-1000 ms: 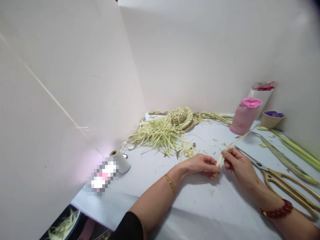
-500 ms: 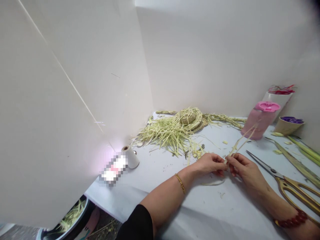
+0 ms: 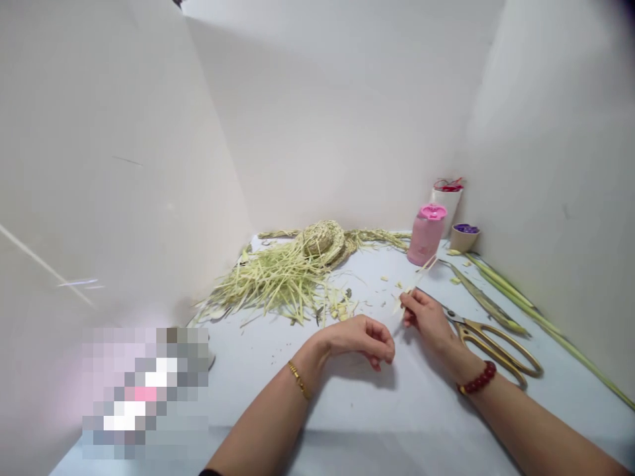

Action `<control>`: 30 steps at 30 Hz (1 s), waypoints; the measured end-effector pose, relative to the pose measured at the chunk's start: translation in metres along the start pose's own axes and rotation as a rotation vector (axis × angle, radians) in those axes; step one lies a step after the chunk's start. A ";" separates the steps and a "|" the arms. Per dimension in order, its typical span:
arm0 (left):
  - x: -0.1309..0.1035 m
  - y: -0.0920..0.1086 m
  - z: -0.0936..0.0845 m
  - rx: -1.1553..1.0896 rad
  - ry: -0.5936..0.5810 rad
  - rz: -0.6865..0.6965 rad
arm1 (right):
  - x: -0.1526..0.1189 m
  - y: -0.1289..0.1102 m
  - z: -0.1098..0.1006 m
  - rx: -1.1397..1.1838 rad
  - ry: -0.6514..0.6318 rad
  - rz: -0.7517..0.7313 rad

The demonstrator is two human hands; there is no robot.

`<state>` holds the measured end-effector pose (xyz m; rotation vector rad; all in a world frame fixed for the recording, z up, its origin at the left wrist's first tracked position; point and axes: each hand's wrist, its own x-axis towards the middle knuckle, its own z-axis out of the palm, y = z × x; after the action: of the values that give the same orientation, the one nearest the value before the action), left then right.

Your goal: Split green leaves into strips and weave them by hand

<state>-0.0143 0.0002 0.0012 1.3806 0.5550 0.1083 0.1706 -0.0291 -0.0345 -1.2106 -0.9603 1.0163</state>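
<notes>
My right hand [image 3: 427,320] pinches a pale plant strip [image 3: 421,270], whose looped end rises toward the pink bottle [image 3: 427,235]. To its left, my left hand [image 3: 364,338] hovers just over the table with fingers curled and pressed together. Whether a thin strand lies in those fingers cannot be made out. A faint whitish smear shows between the hands. Gold-handled scissors [image 3: 489,340] lie right beside my right hand, their blades partly hidden behind it.
Shredded pale green strips [image 3: 278,281] are heaped at the back left beside a coiled woven straw piece [image 3: 322,241]. Long green stalks [image 3: 538,317] and a dried leaf [image 3: 486,301] lie at right. A beige cup [image 3: 464,241] stands at the back. White walls enclose the table.
My hands, together on the strip before, are now apart; the strip stays in my right hand. The view has turned to the right, bringing the right wall into sight.
</notes>
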 end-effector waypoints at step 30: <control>0.008 0.000 -0.014 -0.671 0.465 0.437 | -0.031 -0.024 0.014 -0.454 -0.786 0.188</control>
<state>-0.0135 0.0162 -0.0024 0.7879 0.5205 0.9063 0.1511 -0.0566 -0.0101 -1.2965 -1.7855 1.5271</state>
